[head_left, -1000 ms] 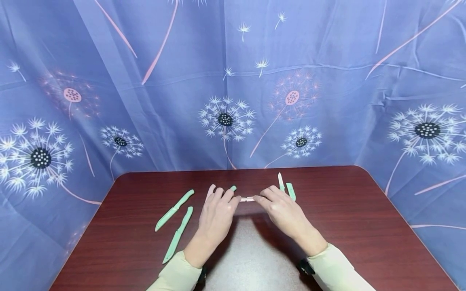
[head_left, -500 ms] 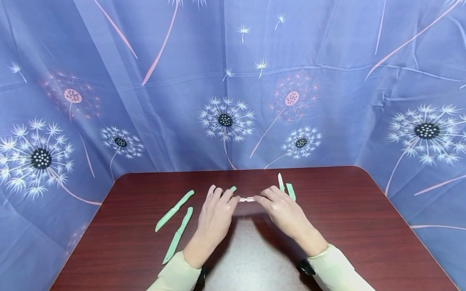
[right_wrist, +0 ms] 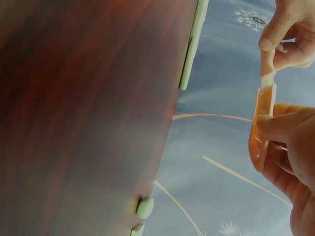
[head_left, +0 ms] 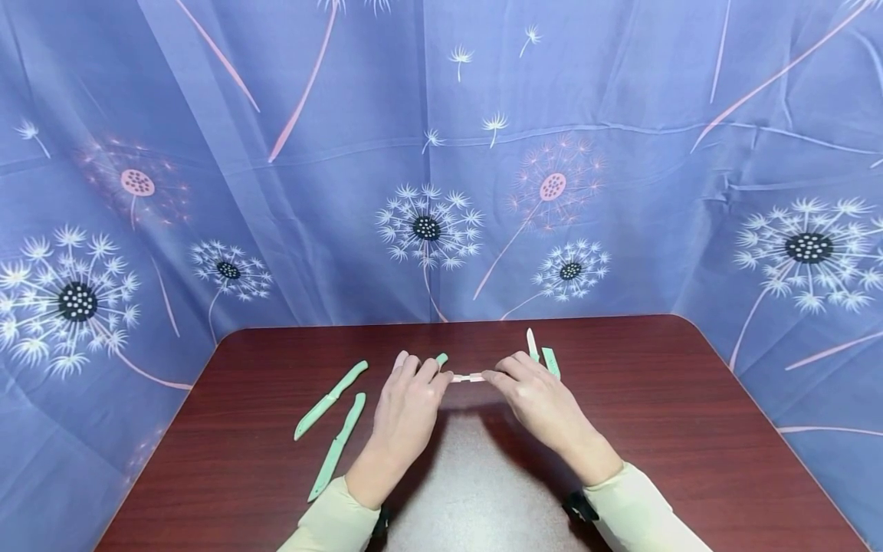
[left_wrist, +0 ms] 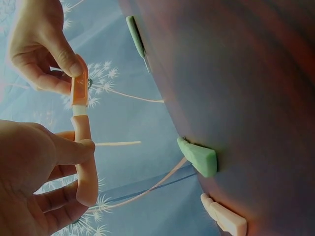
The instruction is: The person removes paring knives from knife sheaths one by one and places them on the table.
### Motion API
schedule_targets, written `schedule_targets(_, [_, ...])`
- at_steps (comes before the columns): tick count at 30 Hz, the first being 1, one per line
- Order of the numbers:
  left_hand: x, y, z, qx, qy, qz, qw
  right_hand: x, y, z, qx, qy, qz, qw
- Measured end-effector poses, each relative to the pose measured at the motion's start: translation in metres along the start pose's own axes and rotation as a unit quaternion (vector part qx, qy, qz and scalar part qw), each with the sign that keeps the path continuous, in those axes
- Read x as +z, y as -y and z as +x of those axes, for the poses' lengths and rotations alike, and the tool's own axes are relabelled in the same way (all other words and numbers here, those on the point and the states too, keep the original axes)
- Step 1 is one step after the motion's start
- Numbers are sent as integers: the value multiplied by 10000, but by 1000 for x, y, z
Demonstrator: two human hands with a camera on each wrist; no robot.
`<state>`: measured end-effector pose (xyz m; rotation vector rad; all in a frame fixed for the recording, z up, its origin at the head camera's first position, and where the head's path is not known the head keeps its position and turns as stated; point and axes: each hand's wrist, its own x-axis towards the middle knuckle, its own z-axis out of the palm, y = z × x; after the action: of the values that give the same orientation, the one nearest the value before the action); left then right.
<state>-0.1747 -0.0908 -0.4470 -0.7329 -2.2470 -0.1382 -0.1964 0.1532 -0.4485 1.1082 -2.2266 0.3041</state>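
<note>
Level above the table, a pink-handled knife spans both hands, a short strip of white blade showing between its handle and its pink sheath. My left hand grips the handle, thumb on one side and fingers curled behind. With thumb and fingers, my right hand pinches the sheath, which still covers most of the blade. Beyond the left hand, a green handle peeks out, partly hidden. Another pink piece lies on the table in the left wrist view.
On the dark red wooden table, two green sheathed knives lie left of the hands. Behind the right hand are a small knife with a bare white blade and a green sheath. A blue dandelion-patterned curtain hangs around the table.
The handle and the sheath have drawn slightly apart, so the white gap between them is a little wider. My left hand has shifted slightly left; other things stay put.
</note>
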Motion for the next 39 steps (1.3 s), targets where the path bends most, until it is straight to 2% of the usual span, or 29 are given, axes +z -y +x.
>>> schedule_targets(26, [-1,3,0,-28,-68,-153,9999,-1,-5,-1,-84,-116,9,9999])
schedule_targets(39, [-1,4,-1,-80,-42,-57,9999,0,-7,-2,-139,-226,38,9996])
